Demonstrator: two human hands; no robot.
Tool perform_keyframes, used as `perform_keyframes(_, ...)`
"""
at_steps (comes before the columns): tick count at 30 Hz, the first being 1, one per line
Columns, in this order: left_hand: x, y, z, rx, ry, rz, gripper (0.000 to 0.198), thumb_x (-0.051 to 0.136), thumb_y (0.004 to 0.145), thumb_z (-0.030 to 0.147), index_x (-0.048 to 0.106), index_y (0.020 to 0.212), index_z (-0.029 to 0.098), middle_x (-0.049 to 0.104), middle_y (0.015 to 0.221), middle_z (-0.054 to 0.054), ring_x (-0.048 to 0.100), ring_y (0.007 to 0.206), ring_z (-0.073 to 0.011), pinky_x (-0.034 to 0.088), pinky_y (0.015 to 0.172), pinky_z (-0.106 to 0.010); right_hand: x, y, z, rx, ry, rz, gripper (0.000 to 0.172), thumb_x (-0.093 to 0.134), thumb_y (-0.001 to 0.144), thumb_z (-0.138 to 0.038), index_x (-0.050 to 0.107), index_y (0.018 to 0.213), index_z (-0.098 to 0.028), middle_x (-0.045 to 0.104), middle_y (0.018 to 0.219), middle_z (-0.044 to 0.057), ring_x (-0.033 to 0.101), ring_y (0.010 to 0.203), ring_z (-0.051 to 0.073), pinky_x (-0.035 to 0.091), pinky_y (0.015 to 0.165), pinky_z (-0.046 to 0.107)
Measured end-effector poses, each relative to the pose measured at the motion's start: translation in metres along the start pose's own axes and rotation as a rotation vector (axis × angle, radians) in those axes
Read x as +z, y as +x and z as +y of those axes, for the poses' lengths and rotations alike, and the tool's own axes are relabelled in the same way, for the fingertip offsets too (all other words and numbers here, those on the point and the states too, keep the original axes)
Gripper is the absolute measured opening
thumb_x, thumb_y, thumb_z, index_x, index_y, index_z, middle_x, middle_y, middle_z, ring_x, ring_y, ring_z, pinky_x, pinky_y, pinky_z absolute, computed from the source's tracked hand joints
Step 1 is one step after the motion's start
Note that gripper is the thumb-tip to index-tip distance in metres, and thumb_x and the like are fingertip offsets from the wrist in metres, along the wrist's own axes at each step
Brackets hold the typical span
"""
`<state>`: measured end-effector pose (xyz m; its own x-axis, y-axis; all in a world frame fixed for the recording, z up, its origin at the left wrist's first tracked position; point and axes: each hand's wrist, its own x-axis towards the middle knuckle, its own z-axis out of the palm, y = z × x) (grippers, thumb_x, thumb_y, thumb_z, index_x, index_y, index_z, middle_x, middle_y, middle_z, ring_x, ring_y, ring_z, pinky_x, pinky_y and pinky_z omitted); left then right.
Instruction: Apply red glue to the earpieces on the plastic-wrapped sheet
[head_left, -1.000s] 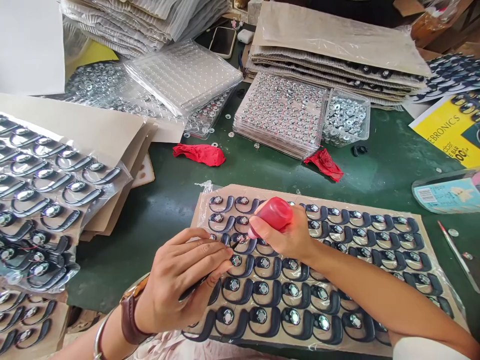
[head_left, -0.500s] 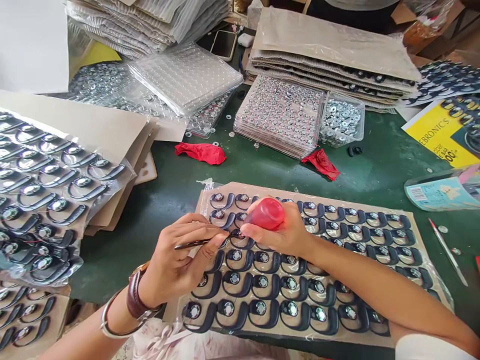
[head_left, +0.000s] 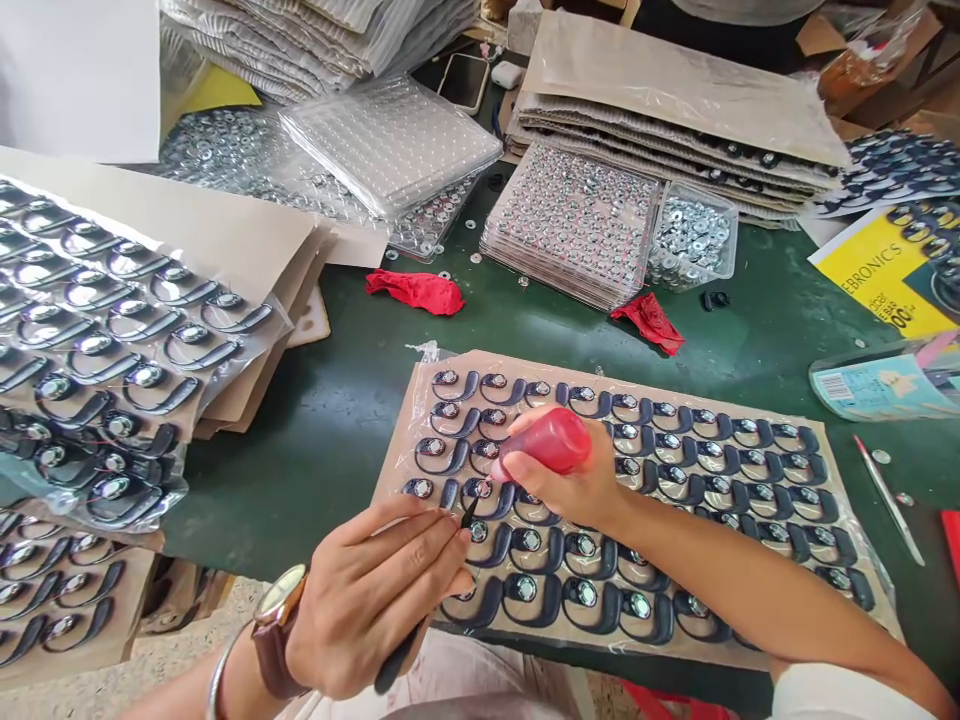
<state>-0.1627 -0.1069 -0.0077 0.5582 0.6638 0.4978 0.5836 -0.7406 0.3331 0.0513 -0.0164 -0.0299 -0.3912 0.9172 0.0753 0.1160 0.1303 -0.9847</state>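
Note:
My right hand (head_left: 581, 485) is wrapped round a red squeeze bottle (head_left: 551, 438), tilted with its nozzle down to the left. The nozzle end is close to a black hook-shaped piece with a round silver part (head_left: 478, 488); whether they touch I cannot tell. My left hand (head_left: 382, 590) holds dark tweezers (head_left: 397, 660), their tip pointing up at the same piece. Fingers hide the middle of the tweezers. Below both hands lies a brown card sheet (head_left: 397, 455) under clear film, bearing rows of these black pieces.
More filled sheets (head_left: 112, 330) are stacked at the left. Behind lie red scraps (head_left: 416, 290), a stack of clear trays (head_left: 566, 220) and a box of metal washers (head_left: 694, 240). A pen-like tool (head_left: 889, 500) lies at the right. Someone's dark clothing (head_left: 739, 35) shows at the back.
My left hand has turned palm-down and moved nearer to me, so the tweezers now point upward instead of sideways. The bottle has shifted slightly right and down. The whole view has shifted a little.

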Motion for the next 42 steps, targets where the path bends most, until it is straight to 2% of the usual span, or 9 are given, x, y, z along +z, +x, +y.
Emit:
perform_keyframes(8, 0.006, 0.001, 0.007, -0.010, 0.043, 0.023, 0.020, 0.058, 0.087, 0.012, 0.068, 0.102, 0.004, 0.072, 0.098, -0.011, 0.069, 0.092, -0.0204, 0.051, 0.094, -0.038, 0.001, -0.001, 0.003, -0.093, -0.108, -0.027, 0.024, 0.077, 0.071, -0.033, 0.063, 0.083, -0.019, 0.068, 0.070, 0.002, 0.065, 0.059, 0.014, 0.055, 0.059, 0.025)
perform_keyframes(12, 0.006, -0.001, 0.006, -0.020, 0.026, 0.026, 0.020, 0.061, 0.084, 0.011, 0.068, 0.102, 0.004, 0.072, 0.098, -0.011, 0.069, 0.092, -0.0206, 0.052, 0.093, -0.038, 0.001, 0.000, 0.000, -0.143, -0.155, -0.008, 0.022, 0.076, 0.072, -0.033, 0.063, 0.082, -0.018, 0.068, 0.070, 0.002, 0.065, 0.058, 0.014, 0.054, 0.058, 0.025)
perform_keyframes(16, 0.006, -0.001, 0.005, -0.025, 0.018, 0.037, 0.019, 0.060, 0.085, 0.011, 0.068, 0.101, 0.005, 0.073, 0.098, -0.011, 0.069, 0.092, -0.0201, 0.052, 0.093, -0.037, -0.001, 0.001, -0.004, -0.120, -0.194, 0.019, 0.018, 0.070, 0.079, -0.034, 0.063, 0.082, -0.018, 0.069, 0.066, 0.002, 0.068, 0.062, 0.016, 0.056, 0.062, 0.027)
perform_keyframes(20, 0.006, 0.001, 0.004, -0.031, 0.011, 0.040, 0.018, 0.059, 0.085, 0.010, 0.068, 0.100, 0.005, 0.073, 0.096, -0.010, 0.069, 0.091, -0.0191, 0.051, 0.094, -0.036, -0.002, 0.000, -0.004, -0.074, -0.191, 0.024, 0.018, 0.070, 0.078, -0.035, 0.062, 0.082, -0.018, 0.071, 0.070, 0.004, 0.070, 0.065, 0.018, 0.057, 0.065, 0.029)
perform_keyframes(27, 0.002, 0.005, 0.002, -0.029, -0.006, 0.023, 0.017, 0.058, 0.085, 0.009, 0.069, 0.098, 0.005, 0.073, 0.094, -0.009, 0.070, 0.089, -0.0183, 0.052, 0.092, -0.035, -0.003, 0.002, -0.008, -0.117, -0.193, 0.131, 0.016, 0.070, 0.075, -0.033, 0.062, 0.078, -0.019, 0.068, 0.060, 0.003, 0.068, 0.060, 0.018, 0.056, 0.057, 0.029)
perform_keyframes(32, 0.002, 0.007, 0.002, -0.036, -0.013, 0.030, 0.017, 0.056, 0.086, 0.009, 0.069, 0.098, 0.006, 0.074, 0.094, -0.008, 0.070, 0.089, -0.0176, 0.052, 0.091, -0.034, -0.003, 0.002, -0.008, -0.070, -0.232, 0.071, 0.016, 0.068, 0.077, -0.034, 0.062, 0.080, -0.019, 0.068, 0.060, 0.002, 0.065, 0.055, 0.016, 0.056, 0.057, 0.029)
perform_keyframes(38, 0.000, 0.008, 0.001, -0.039, -0.035, 0.027, 0.018, 0.057, 0.084, 0.007, 0.069, 0.097, 0.005, 0.074, 0.093, -0.009, 0.070, 0.088, -0.0179, 0.052, 0.090, -0.036, -0.002, 0.004, -0.005, -0.097, -0.251, 0.059, 0.019, 0.068, 0.078, -0.036, 0.061, 0.077, -0.019, 0.067, 0.061, 0.002, 0.063, 0.054, 0.015, 0.054, 0.058, 0.028)
perform_keyframes(42, -0.001, 0.011, 0.000, -0.044, -0.057, 0.023, 0.018, 0.057, 0.082, 0.007, 0.069, 0.095, 0.006, 0.074, 0.091, -0.008, 0.070, 0.085, -0.0181, 0.052, 0.088, -0.035, -0.005, 0.004, -0.006, -0.134, -0.297, 0.050, 0.019, 0.067, 0.080, -0.034, 0.060, 0.070, -0.019, 0.064, 0.061, 0.001, 0.060, 0.053, 0.013, 0.051, 0.054, 0.026)
